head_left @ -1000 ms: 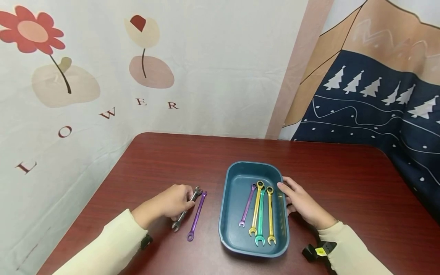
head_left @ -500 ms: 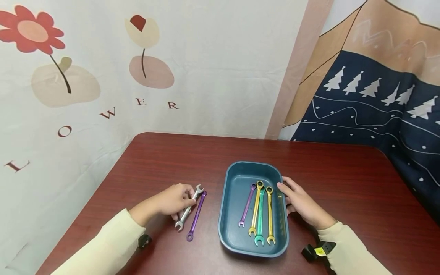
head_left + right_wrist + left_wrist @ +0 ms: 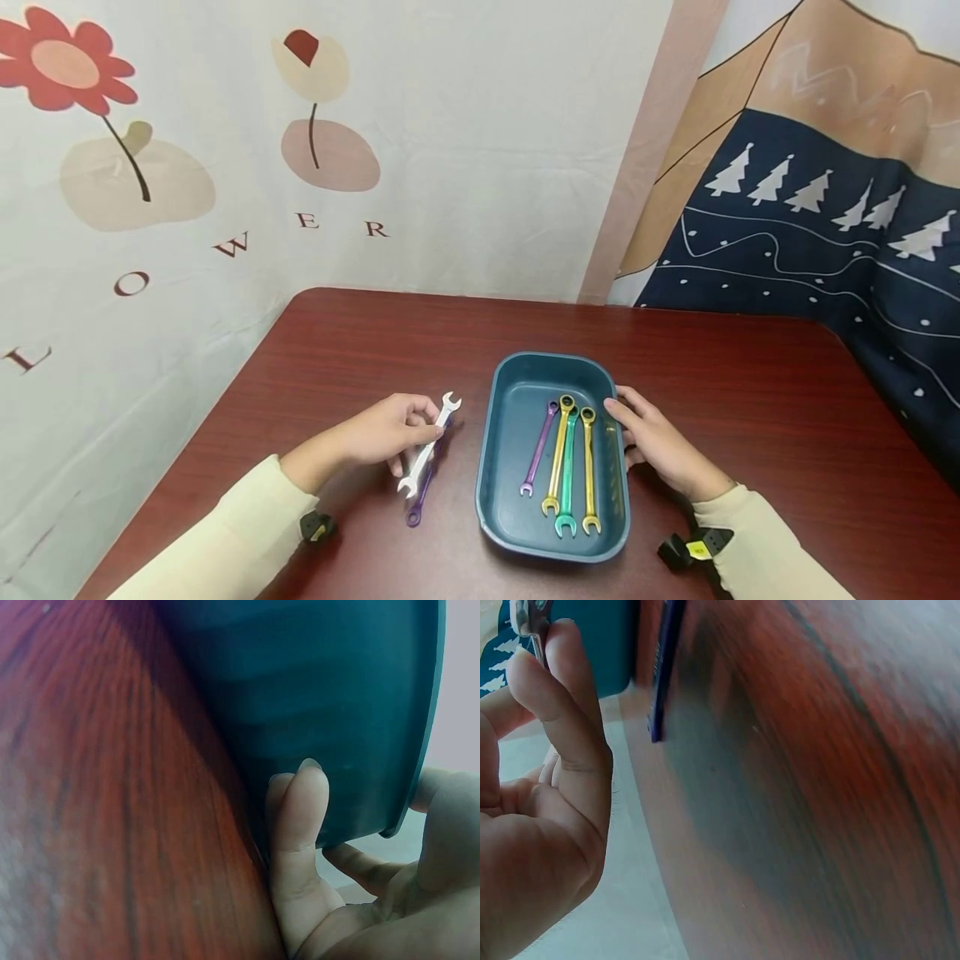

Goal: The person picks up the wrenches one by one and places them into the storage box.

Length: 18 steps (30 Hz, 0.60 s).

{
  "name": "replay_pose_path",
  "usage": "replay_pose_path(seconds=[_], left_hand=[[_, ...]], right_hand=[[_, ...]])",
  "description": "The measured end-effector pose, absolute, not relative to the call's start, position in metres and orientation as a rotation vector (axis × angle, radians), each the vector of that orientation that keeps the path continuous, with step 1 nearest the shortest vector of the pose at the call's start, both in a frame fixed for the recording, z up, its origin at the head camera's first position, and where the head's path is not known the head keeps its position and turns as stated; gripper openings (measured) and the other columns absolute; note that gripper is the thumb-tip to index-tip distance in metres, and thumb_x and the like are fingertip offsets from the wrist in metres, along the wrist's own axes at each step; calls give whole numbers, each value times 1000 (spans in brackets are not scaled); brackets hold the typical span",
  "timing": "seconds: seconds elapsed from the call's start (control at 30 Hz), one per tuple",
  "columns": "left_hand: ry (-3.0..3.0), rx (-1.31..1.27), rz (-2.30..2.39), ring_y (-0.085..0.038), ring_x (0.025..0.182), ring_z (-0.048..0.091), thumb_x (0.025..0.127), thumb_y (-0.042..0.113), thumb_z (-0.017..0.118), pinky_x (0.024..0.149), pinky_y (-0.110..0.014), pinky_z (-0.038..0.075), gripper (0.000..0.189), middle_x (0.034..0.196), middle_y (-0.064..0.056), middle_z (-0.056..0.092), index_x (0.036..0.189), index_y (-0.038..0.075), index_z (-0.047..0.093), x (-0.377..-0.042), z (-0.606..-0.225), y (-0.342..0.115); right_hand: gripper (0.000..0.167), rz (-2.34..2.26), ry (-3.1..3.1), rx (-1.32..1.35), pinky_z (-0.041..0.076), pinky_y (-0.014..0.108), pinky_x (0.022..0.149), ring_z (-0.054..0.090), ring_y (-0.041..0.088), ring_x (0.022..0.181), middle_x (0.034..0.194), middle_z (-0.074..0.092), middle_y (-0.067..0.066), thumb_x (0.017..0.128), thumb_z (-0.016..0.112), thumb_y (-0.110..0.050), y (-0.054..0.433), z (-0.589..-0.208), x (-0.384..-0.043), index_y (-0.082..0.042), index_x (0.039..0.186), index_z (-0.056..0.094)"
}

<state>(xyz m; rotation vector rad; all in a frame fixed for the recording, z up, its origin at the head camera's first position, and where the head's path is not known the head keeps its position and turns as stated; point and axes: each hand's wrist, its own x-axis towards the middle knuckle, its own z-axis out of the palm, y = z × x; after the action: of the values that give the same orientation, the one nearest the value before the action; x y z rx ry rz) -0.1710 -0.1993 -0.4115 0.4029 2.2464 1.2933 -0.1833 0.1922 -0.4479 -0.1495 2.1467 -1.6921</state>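
Pinching silver wrench [image 3: 423,457] with left hand [image 3: 382,429], gripping tray [image 3: 504,467] with right hand [image 3: 660,437]
Inward from left edge of worktop [image 3: 330,350]; expect wrench rigid, slick, slightly heavy, best taken mid-shank

Down and forward from the head, the reddish-brown wood-grained table [image 3: 720,375] is taken in, the blue-green rectangular plastic tray [image 3: 506,492] being shared by both low, close wrist views.

Silver wrench [image 3: 424,457] is bright, polished metal. Purple wrench [image 3: 422,497] beside it: coloured metal. Green wrench [image 3: 568,479] and gold wrenches [image 3: 589,467] look metallic, shiny. Tray [image 3: 510,433] looks like smooth plastic, low sheen. Bench [image 3: 360,358] has a smooth wood-grain top, semi-gloss. Backdrop [image 3: 487,167] is matt, creased, clothlike. Sleeves [image 3: 225,533]: matt cloth.
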Motion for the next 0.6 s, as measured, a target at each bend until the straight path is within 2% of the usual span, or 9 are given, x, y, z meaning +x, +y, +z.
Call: replay_pose_path(seconds=[0.27,0.6], left_hand=[[2154,349,1398,-17,53,63,99,15,61,48,-37,57,22,76,-5,65,109,-3,56,-170,-408,-191],[2050,284,1553,-17,57,66,100,12,59,52,-35,58,28,78,-6,67,117,-9,51,-169,-409,-183]], right_hand=[[56,-1690,2146,-163,59,38,59,69,19,70,101,66,13,106,43,-46,192,-446,-184,-11,149,31],[59,-1702,2123,-173,58,36,57,68,17,68,100,66,14,106,43,-44,192,-442,-181,-9,151,27]])
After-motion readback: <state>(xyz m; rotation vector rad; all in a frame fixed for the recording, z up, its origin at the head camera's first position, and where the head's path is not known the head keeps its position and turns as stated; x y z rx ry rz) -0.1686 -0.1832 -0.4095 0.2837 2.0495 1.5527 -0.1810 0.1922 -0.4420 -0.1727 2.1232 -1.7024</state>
